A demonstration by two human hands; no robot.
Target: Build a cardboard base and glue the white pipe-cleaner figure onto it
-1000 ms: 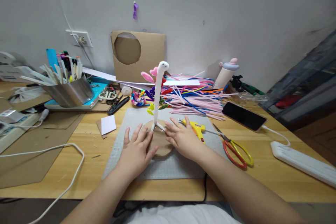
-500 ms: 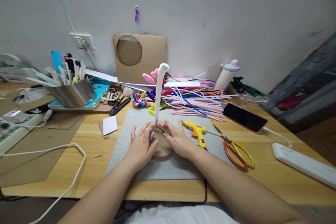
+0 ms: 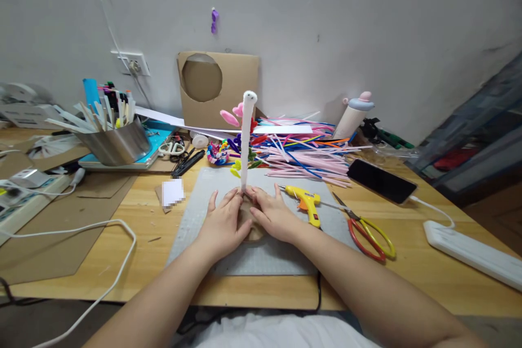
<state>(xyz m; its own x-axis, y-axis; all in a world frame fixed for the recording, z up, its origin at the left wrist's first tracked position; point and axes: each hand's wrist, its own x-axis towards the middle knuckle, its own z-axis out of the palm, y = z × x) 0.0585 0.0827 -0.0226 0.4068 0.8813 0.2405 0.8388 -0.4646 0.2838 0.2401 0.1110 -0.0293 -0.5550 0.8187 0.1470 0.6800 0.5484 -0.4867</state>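
both hands have closed in on the foot of the white fuzzy stem (image 3: pixel 245 144) since a second ago, when its two splayed ends showed between them, and its dotted top has swung to face more toward the person. the left hand (image 3: pixel 223 223) is palm down, fingers loosely spread and thumb held apart, fingertips at the stem's foot; the right hand (image 3: pixel 278 215) mirrors it from the other side, fingers also spread. the fingertips hide the exact contact there. the stem stands upright on a cardboard disc (image 3: pixel 253 235), partly covered by the hands, on a grey cutting mat (image 3: pixel 281 263). just beside the right hand lies a yellow glue gun (image 3: pixel 306 202), then scissors (image 3: pixel 370 236) with red and yellow handles. a white card (image 3: pixel 173 193), blurred in blocks, lies left of the mat. behind the stem are bright petal shapes (image 3: pixel 230 117) and a heap of pipe cleaners (image 3: pixel 299 159); farther back on the desk (image 3: pixel 408 277), a cardboard sheet (image 3: pixel 240 81) with a round hole leans on the wall.
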